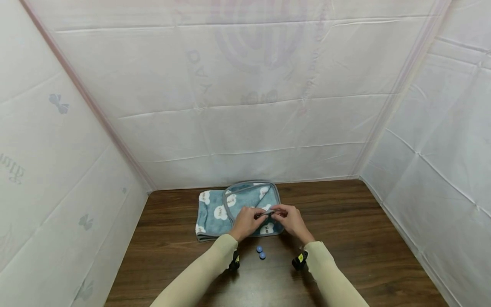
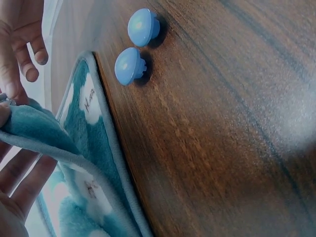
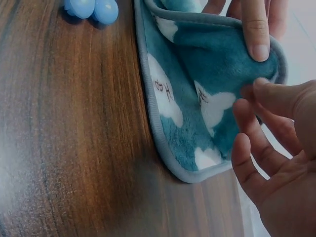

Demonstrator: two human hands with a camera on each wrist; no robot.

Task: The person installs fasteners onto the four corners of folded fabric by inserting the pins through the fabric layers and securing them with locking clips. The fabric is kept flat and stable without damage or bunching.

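A folded teal blanket [image 1: 209,215] with white cloud prints and grey edging lies at the back of the table. My left hand [image 1: 245,222] grips a raised corner of it, with fingers beneath the fabric in the left wrist view. At that corner, my right hand [image 1: 292,221] pinches with thumb and forefinger. A small shiny piece [image 2: 7,100] shows at these fingertips in the left wrist view; its shape is mostly hidden. Two blue mushroom-shaped caps [image 2: 129,65] with toothed stems lie side by side on the table, in front of the blanket and between my forearms.
The brown wood-grain table [image 1: 337,217] meets a white sheeted wall [image 1: 249,128] just behind the blanket. More white sheeting hangs on the left [image 1: 57,170] and right [image 1: 441,140]. Black wrist cameras [image 1: 299,260] sit below both wrists.
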